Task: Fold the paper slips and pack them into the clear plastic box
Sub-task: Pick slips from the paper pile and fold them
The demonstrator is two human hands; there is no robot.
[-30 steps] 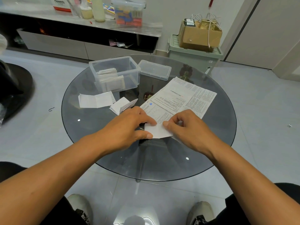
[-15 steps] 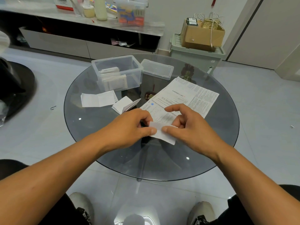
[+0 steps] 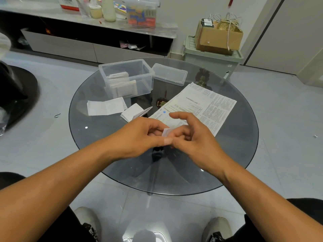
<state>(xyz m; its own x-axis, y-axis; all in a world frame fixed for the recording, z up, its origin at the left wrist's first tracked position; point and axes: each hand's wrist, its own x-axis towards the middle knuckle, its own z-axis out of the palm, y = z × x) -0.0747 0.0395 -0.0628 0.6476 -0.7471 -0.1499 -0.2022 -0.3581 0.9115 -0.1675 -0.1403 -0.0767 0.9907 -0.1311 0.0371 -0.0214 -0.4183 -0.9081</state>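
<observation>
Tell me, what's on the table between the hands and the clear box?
In the head view, a small folded slip lies between the hands and the clear box.

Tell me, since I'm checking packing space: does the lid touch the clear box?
Touching. The head view shows the lid butted against the clear plastic box's right wall, no gap visible.

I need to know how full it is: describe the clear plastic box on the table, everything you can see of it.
The clear plastic box is a see-through rectangular tub with rounded corners and a thicker rim. It stands upright and open on the far left part of the round glass table. Its lid lies just to its right, whether touching cannot be told. Inside, folded paper slips sit stacked toward its left side; the right part looks unfilled. Neither hand touches it.
</observation>
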